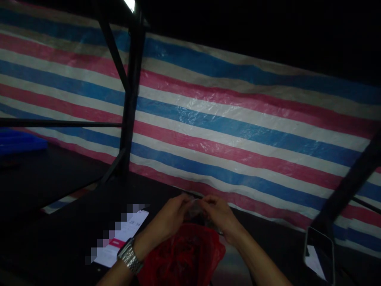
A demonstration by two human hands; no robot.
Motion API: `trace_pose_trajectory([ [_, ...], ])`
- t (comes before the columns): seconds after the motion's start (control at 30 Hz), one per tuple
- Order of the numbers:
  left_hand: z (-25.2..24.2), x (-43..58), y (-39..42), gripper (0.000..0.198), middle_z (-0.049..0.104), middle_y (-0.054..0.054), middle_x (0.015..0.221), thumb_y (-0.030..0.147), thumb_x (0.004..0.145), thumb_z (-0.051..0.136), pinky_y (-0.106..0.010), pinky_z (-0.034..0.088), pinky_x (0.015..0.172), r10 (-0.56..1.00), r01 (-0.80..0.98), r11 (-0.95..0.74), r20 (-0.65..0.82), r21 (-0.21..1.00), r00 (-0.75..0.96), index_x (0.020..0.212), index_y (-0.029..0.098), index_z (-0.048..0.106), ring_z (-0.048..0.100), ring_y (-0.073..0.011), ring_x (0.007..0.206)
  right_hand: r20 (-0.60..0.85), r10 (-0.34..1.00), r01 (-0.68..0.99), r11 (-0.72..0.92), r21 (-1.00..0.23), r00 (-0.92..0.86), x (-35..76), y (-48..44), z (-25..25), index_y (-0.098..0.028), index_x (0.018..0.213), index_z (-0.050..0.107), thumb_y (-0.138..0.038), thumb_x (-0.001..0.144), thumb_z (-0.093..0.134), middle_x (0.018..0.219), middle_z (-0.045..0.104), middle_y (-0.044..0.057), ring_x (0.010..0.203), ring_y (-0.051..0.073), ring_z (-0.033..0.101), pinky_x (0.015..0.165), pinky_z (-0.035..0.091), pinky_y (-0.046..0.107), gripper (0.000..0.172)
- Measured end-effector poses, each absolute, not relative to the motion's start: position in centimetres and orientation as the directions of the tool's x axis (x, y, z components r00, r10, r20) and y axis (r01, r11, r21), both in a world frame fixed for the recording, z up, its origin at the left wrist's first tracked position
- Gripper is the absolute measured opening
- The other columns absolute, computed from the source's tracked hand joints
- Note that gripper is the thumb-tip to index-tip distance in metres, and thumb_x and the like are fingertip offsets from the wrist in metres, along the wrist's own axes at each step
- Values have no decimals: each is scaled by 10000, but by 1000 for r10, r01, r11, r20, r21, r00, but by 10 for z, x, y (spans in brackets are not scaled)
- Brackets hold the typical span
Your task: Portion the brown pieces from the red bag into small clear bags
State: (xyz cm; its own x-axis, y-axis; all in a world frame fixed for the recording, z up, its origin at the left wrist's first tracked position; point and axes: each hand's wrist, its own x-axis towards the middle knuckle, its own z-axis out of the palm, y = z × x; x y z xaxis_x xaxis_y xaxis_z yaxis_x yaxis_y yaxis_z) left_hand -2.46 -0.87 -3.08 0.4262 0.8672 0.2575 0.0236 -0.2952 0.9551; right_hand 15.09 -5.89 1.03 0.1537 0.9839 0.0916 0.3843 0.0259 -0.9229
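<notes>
both hands meet over the middle of the dark desk [59,222], close to its near edge. the left hand [169,220] and the right hand [218,216] are brought together, fingertips almost touching, and between them they pinch a small piece of clear plastic film [195,206]; the light is too low to tell whether it is a separate little bag or part of what hangs below. the fingers of both hands are curled in on that film, so each hand is closed on it rather than spread. a metal wristwatch [130,256] sits on the left wrist

just beneath the hands, at the near edge of the desk, lies a crumpled red plastic bag [184,256], its top rising up toward the pinched film. to the left of the bag, flat on the desk, is a white printed slip [125,238] with a red band, partly blurred out. near the right corner of the desk a phone [320,252] stands tilted, its screen dim

behind the desk, along its far edge, hangs a striped tarpaulin [238,119] in red, white and blue bands. a dark metal frame post [132,91] rises in front of it toward the left, and a blue thing [20,143] sits at the far left, too dim to name
</notes>
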Motion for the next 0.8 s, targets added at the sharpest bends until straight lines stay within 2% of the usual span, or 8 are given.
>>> trace_pose_trajectory([
  [0.1,-34,-26,-13,393,721,2,728,597,869,756,-285,450,635,889,-24,-202,194,979,415,761,224,692,638,-179,685,163,973,456,71,-887,165,150,-59,11,-226,767,630,-341,855,704,664,616,-33,611,148,565,560,402,253,163],
  [0.2,-33,-27,-19,661,732,-37,651,855,872,511,-304,443,528,879,-73,16,21,997,477,809,218,677,648,-205,540,203,971,478,119,-870,129,140,-67,11,-250,858,613,-367,931,626,740,661,-24,653,172,622,573,438,266,139],
  [0.27,-32,-29,-22,783,785,-81,738,917,871,384,-316,501,547,843,-124,147,-59,981,535,900,202,702,704,-222,580,230,971,506,163,-847,72,132,-76,8,-251,870,634,-320,936,633,789,693,-15,709,182,659,622,463,274,96],
  [0.33,-33,-29,-25,757,817,-102,905,890,880,440,-325,572,688,828,-194,218,-75,956,556,965,195,726,758,-219,760,283,959,582,227,-781,6,125,-86,3,-246,855,661,-236,928,648,830,717,-7,771,187,678,696,479,282,75],
  [0.43,-39,-29,-27,629,800,-103,1013,796,849,640,-337,581,853,840,-287,242,-52,927,540,957,183,729,742,-221,940,338,939,702,282,-653,-63,121,-100,-4,-246,881,674,-158,943,643,921,738,4,880,197,697,817,501,302,112],
  [0.6,-48,-27,-33,516,767,-58,1037,651,800,813,-341,534,923,838,-355,154,68,922,542,1016,193,714,699,-214,981,272,952,833,263,-486,-141,131,-117,-2,-249,968,700,-87,919,668,1119,736,31,1117,242,679,1022,485,396,173],
  [0.7,-52,-29,-35,513,756,-45,1035,600,769,872,-352,507,964,794,-332,99,126,938,594,1044,190,732,680,-218,1004,308,945,839,258,-479,-115,144,-121,3,-262,1028,709,-96,948,617,1135,735,34,1127,240,678,1032,493,418,205],
  [0.8,-59,-32,-36,464,753,-40,1089,502,802,878,-364,499,980,729,-296,88,141,951,669,1126,201,738,674,-218,1036,374,925,821,259,-508,-61,153,-122,5,-263,1102,701,-132,982,571,1167,723,45,1118,232,682,1014,517,419,220],
])
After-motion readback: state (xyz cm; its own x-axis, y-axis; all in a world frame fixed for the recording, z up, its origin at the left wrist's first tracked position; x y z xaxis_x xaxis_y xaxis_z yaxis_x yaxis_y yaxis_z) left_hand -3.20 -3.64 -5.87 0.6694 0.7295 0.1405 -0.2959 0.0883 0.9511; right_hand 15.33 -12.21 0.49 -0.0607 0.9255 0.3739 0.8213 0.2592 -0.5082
